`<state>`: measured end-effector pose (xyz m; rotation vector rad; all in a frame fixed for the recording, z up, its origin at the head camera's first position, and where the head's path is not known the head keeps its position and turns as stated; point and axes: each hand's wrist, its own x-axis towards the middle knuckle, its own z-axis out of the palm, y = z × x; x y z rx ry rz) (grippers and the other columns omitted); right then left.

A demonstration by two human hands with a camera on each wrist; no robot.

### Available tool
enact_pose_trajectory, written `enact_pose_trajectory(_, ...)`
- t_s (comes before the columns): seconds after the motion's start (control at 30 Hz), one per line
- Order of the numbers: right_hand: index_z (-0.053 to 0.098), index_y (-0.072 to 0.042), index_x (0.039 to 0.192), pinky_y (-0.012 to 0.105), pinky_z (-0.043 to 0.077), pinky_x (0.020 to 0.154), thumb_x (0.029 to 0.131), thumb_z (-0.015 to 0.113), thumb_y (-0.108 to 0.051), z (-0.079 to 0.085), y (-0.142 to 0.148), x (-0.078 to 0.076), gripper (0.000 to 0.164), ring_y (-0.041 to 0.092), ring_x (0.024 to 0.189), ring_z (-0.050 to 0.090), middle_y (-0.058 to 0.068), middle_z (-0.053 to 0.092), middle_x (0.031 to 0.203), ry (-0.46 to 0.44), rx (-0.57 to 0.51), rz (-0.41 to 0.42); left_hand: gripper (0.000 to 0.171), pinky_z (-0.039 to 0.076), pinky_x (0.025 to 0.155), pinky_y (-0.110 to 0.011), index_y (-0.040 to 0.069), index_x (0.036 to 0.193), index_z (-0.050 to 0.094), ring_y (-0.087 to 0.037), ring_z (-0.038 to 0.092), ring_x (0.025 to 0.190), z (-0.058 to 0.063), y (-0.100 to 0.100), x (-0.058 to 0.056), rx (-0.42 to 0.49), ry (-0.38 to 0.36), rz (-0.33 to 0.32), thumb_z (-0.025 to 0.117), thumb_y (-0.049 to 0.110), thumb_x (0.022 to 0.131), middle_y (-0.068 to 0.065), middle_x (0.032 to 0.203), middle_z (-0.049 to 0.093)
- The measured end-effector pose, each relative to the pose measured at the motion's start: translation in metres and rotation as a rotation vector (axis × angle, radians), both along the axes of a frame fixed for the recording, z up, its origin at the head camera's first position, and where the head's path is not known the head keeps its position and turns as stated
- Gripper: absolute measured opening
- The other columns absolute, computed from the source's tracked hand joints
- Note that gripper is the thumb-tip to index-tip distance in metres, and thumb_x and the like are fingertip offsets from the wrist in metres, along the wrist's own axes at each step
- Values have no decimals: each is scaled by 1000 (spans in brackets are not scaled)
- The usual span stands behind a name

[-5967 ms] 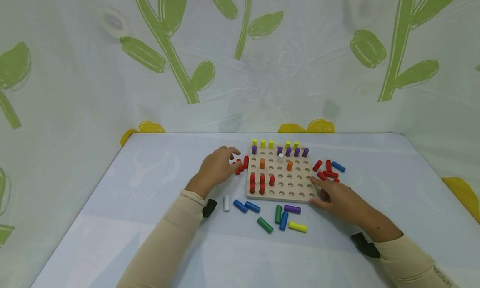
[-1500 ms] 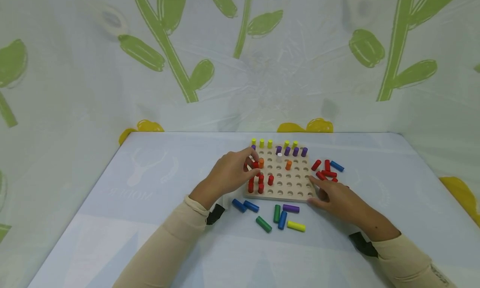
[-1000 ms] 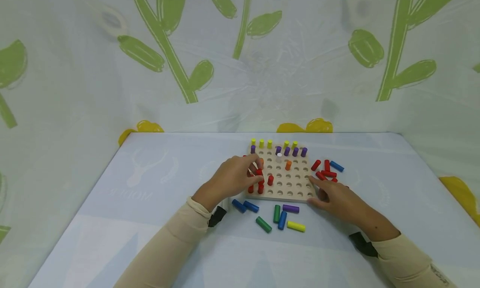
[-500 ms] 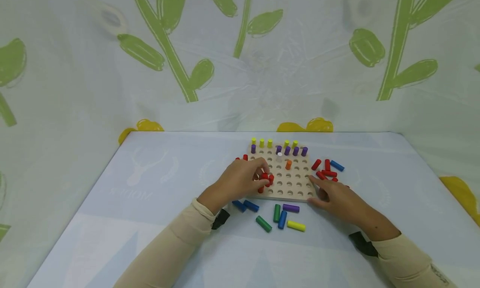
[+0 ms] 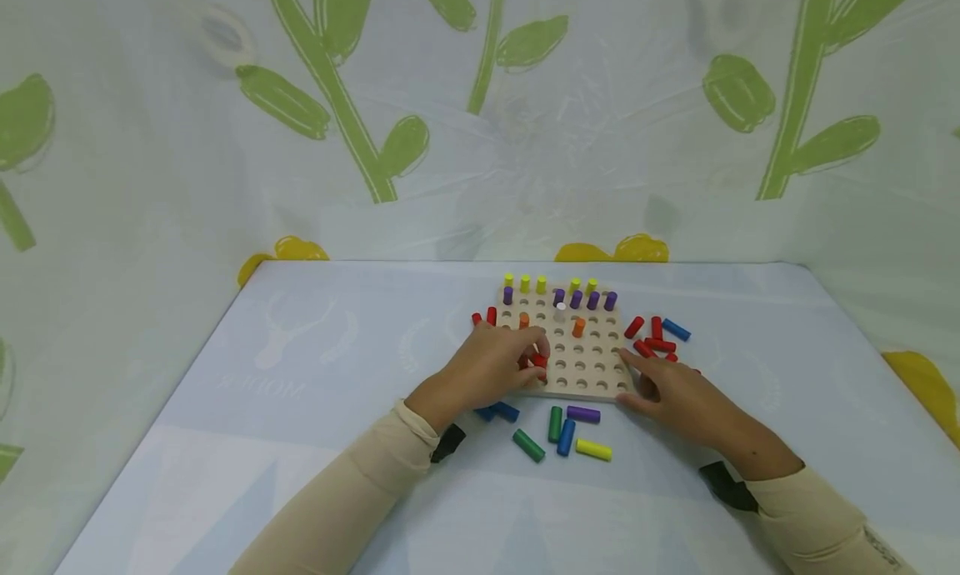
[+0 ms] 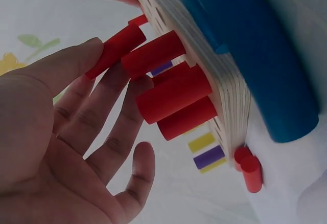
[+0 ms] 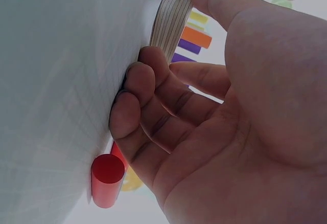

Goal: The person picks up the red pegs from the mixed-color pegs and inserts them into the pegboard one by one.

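Observation:
My left hand (image 5: 491,362) is over the near left part of a wooden pegboard (image 5: 589,375). Its thumb and fingers pinch a red peg (image 6: 117,50), close beside several red pegs (image 6: 173,93) standing in the board. In the head view the hand hides most of these. My right hand (image 5: 682,396) holds the board's near right corner, thumb at the front and index finger on the right edge; its other fingers curl against the side in the right wrist view. Yellow pegs (image 5: 542,285), purple pegs (image 5: 576,300), orange pegs (image 5: 579,327) and a white peg (image 5: 561,312) stand in the board.
Loose red pegs (image 5: 660,345) and a blue peg (image 5: 677,330) lie right of the board; more red pegs (image 5: 491,315) lie left. In front are green pegs (image 5: 528,445), blue pegs (image 5: 566,437), a purple peg (image 5: 583,414) and a yellow peg (image 5: 594,450).
My left hand picked up a red peg left of the board, carried it over the board, then moved right and nearer along the standing red pegs. My right hand has stayed at the corner.

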<state>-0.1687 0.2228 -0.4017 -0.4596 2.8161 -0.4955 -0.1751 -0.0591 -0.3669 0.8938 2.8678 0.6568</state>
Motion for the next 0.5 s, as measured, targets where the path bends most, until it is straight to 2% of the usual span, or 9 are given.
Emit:
enact_pose_trajectory(0.23,44,-3,149,22,38,56,87,76,-40,2,0,0,80,14,75,47,1,47,75,1,-5,-1,21,41,78,-29,22,103,66,-5,56,72,-3,2,1,-48,29,-20,76,34,89,10,81,69)
enact_pose_trajectory(0.5,45,-2,149,22,38,55,86,77,-39,2,0,1,79,14,74,47,1,47,74,-2,-6,-3,18,39,78,-32,24,101,66,-4,56,72,-6,3,2,-45,24,-14,76,33,89,12,81,69)
